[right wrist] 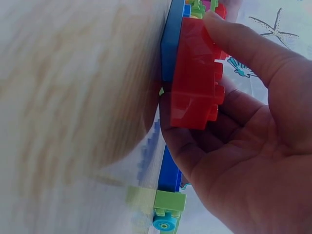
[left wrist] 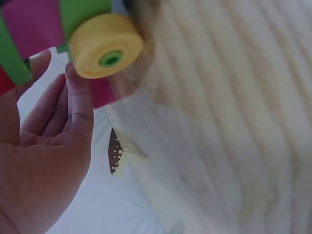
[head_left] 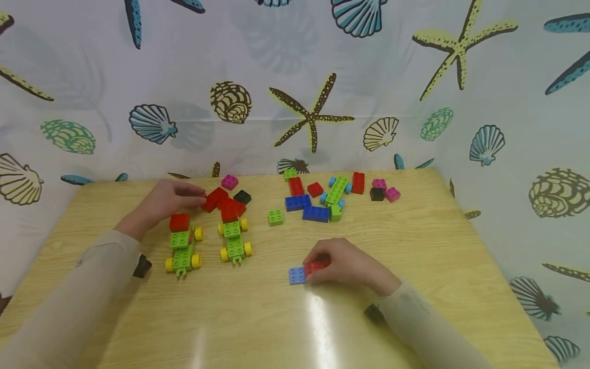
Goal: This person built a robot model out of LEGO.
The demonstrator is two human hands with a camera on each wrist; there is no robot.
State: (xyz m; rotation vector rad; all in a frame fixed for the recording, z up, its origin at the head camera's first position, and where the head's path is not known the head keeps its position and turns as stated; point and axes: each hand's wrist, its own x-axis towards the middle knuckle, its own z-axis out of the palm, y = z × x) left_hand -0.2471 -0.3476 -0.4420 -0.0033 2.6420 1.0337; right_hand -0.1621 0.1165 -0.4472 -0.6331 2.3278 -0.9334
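Red brick (head_left: 315, 267) was pinched in grip of right hand (head_left: 343, 262), low at desk (head_left: 249, 318), immediately beside light-blue brick (head_left: 297, 275). Left hand (head_left: 168, 201) was reached past green yellow-wheeled build (head_left: 182, 257), fingertips at red bricks (head_left: 214, 199); closure of grip there could not be determined. Further bricks (head_left: 315, 213) were scattered toward rear.

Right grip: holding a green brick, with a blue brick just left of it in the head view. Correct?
No: the right grip holds a red brick, as the right wrist view shows. The blue brick is indeed just left of it.
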